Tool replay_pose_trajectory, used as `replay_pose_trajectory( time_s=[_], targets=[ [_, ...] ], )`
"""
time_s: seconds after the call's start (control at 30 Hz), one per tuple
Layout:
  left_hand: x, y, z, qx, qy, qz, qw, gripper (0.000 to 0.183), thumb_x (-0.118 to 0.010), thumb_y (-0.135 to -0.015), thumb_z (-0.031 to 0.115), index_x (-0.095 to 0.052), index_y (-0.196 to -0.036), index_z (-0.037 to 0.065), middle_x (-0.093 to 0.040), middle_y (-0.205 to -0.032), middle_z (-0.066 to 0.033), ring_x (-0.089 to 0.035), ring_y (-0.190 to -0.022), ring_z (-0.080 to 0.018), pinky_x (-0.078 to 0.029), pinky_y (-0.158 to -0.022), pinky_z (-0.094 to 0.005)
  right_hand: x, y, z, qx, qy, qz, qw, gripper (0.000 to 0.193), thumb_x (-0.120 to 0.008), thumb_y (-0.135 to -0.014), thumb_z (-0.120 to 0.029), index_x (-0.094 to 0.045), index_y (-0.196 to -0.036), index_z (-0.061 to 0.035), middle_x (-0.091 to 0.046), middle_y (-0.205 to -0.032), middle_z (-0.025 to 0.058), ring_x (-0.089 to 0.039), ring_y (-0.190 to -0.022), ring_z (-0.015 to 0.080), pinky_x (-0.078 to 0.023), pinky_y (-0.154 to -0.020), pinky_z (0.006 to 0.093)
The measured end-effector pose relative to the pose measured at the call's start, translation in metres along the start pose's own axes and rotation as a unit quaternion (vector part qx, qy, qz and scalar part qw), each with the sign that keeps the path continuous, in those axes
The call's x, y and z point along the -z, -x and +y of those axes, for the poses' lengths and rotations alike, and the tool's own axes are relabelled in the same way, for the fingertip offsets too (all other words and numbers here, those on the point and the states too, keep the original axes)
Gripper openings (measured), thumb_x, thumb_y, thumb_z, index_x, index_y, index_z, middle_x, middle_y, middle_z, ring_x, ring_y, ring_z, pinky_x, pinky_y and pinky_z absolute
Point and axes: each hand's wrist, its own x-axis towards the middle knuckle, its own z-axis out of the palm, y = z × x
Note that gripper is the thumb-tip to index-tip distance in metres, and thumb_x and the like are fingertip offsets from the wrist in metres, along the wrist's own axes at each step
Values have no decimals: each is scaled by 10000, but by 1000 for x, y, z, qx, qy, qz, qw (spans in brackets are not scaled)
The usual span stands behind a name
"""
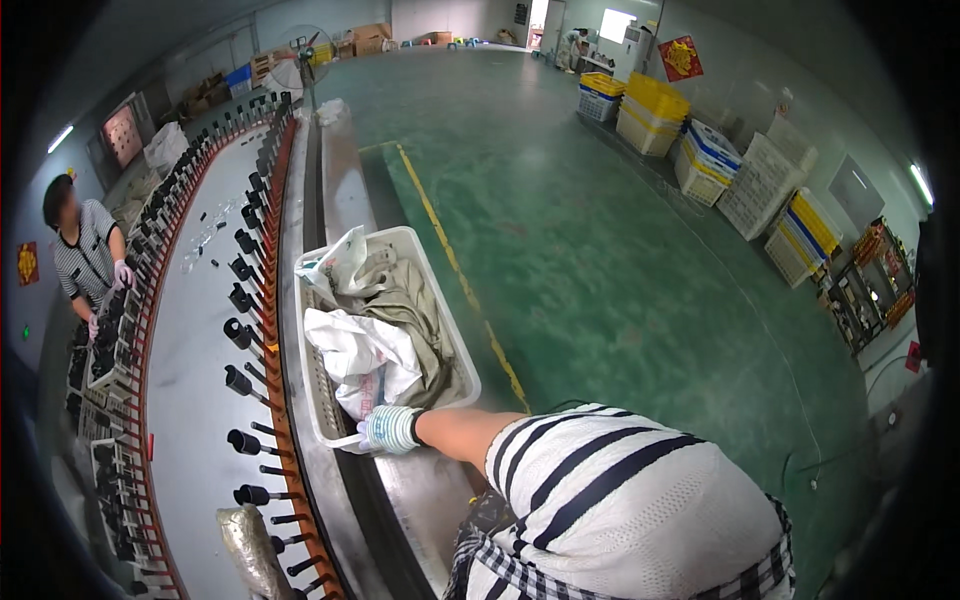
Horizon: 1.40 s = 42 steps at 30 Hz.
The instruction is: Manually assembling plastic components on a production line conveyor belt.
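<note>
My right hand, in a pale glove with a striped cuff, is closed on the near rim of a white plastic basket. Inside the basket lie a crumpled white sack and a bundle of grey-beige cloth. The basket rests on the metal ledge beside a long looped conveyor. My bare forearm and striped sleeve reach to it from the lower right. The fingertips are partly hidden against the rim. My left hand is out of the picture.
Black cup-shaped holders line the conveyor's edge. A wrapped, shiny brownish roll stands at the near end. Across the conveyor, a gloved co-worker handles black parts in crates. Yellow and white crates are stacked along the right wall.
</note>
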Motion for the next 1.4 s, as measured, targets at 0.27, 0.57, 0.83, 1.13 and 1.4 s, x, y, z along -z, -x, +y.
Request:
replay_pose_trajectory(
  time_s=[0.27, 0.57, 0.83, 1.13, 1.4],
  targets=[
    [-34, -10, -72, -109, -153, 54, 981, 431, -581, -996, 121, -612, -1421, 60, -612, -1426, -188, -526, -1327, -413, -417, -1122, -505, -25, -26, 10, 40, -375, 39, 925, 573, -497, -1021, -82, -393, -1573, -190, -721, -976, 91, -677, -798, 260, -555, -789, 448],
    [-47, -14, -36, -143, -103, 157, 972, 455, -673, -947, 133, -641, -1401, 127, -634, -1419, -122, -546, -1280, -363, -417, -1114, -453, -7, -16, 30, 36, 39, 58, 997, 327, -591, -925, -170, -708, -1225, -113, -666, -1009, 228, -676, -933, 416, -549, -825, 507],
    [-59, 4, -49, -86, -137, 142, 977, 469, -693, -934, 236, -670, -1396, 162, -646, -1429, -40, -485, -1319, -286, -332, -1161, -443, -17, -17, 29, 36, 59, 44, 997, 391, -597, -905, -144, -701, -1281, -145, -642, -1043, 227, -666, -970, 404, -541, -843, 497],
    [-57, 7, -61, -100, -144, 136, 975, 477, -689, -933, 212, -652, -1407, 172, -640, -1421, -75, -523, -1296, -336, -339, -1169, -496, -20, -14, 31, 25, 61, 34, 997, 375, -594, -925, -158, -700, -1285, -146, -639, -1072, 224, -667, -969, 405, -540, -832, 503],
    [-60, 9, -60, -87, -45, 158, 983, 453, -677, -957, 209, -652, -1405, 147, -631, -1438, -85, -509, -1354, -307, -331, -1182, -468, -17, -12, 28, 38, 49, 52, 997, 389, -610, -915, -145, -696, -1295, -140, -640, -1081, 236, -668, -962, 411, -542, -823, 500]
  ],
)
